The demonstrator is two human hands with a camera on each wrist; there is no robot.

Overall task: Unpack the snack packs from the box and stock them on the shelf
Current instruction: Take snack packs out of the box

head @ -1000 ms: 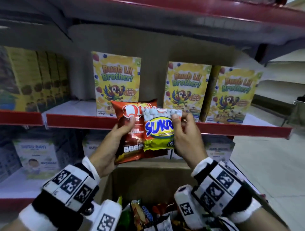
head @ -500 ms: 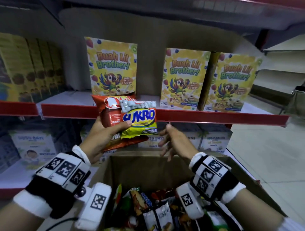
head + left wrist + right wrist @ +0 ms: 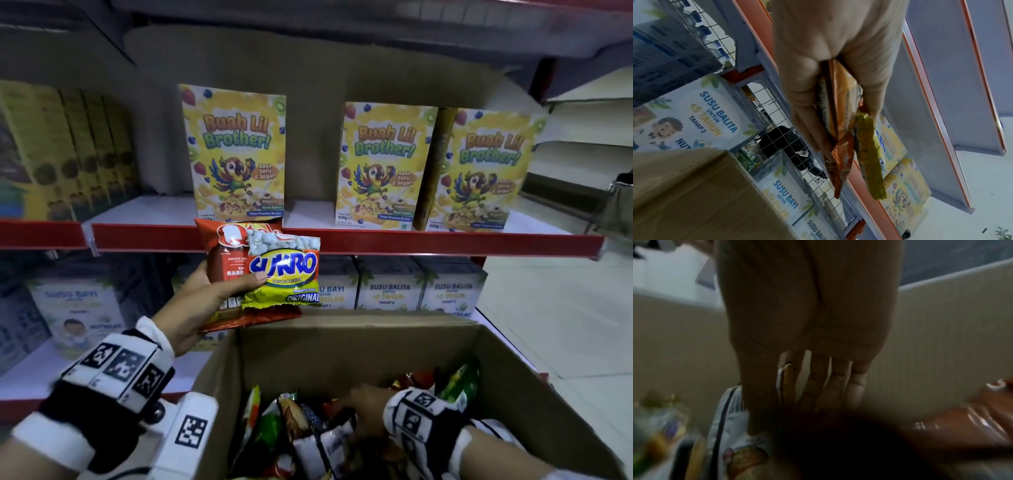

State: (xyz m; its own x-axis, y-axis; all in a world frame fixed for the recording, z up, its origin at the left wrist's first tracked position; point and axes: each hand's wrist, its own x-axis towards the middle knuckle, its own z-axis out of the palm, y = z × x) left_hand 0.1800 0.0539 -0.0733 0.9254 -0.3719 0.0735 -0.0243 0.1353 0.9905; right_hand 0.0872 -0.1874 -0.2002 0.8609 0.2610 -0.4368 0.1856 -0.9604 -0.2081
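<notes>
Stocking looks barely begun: no snack pack sits on the red-edged shelf in the head view, only tall yellow cereal cartons with bare gaps between them, while the open brown cardboard box below holds a heap of mixed foil snack packs. The left hand grips two packs together, a red crisp bag behind a yellow-and-blue coated-peanut pack, thumb across their fronts, raised just under the shelf lip (not yet on it). The right hand is down inside the box among the packs; the head camera hides its fingers. Its wrist view, blurred and dark, shows fingers extended fairly straight toward the contents, with a thin pack edge near the forefinger; whether anything is pinched I cannot tell. The left wrist view alone shows both held packs edge-on, clamped between fingers and thumb, plus wire mesh behind the lower shelf's milk-formula boxes.
</notes>
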